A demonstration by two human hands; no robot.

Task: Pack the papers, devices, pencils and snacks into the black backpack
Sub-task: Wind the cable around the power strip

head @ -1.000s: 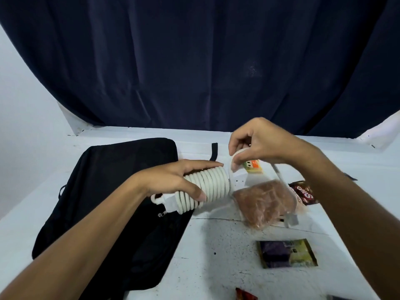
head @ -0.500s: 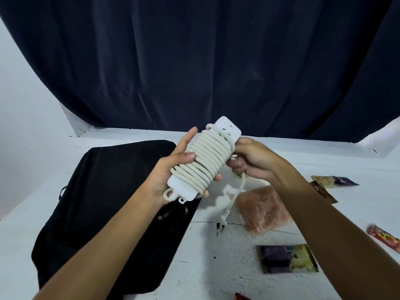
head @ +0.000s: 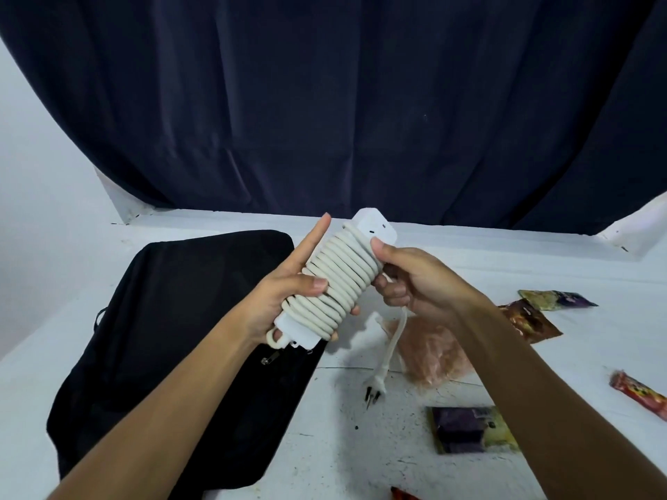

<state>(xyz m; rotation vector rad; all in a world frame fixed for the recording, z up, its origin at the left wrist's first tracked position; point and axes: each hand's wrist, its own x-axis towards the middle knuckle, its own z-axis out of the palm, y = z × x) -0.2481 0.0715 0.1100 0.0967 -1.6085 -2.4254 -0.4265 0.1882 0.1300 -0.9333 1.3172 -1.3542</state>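
Note:
A white power strip [head: 339, 279] with its cord coiled round it is held up above the table, tilted. My left hand [head: 285, 290] grips its lower half, thumb across the coils and index finger straight up alongside. My right hand [head: 415, 283] holds the upper end, thumb on the coils, fingers curled round the loose cord, whose plug [head: 377, 382] dangles over the table. The black backpack [head: 180, 341] lies flat on the white table at the left, zipper pulls near its right edge.
Snacks lie on the white table [head: 325, 445] to the right: a clear bag of pinkish food [head: 429, 355], a purple-yellow packet [head: 469, 434], a brown packet [head: 530, 321], another packet [head: 556, 299] behind it, a red bar [head: 640, 393]. A dark curtain hangs behind.
The power strip was lifted from lying sideways to tilted upright. My right hand left the snack bag area and took the strip's upper end and loose cord; the plug now hangs free.

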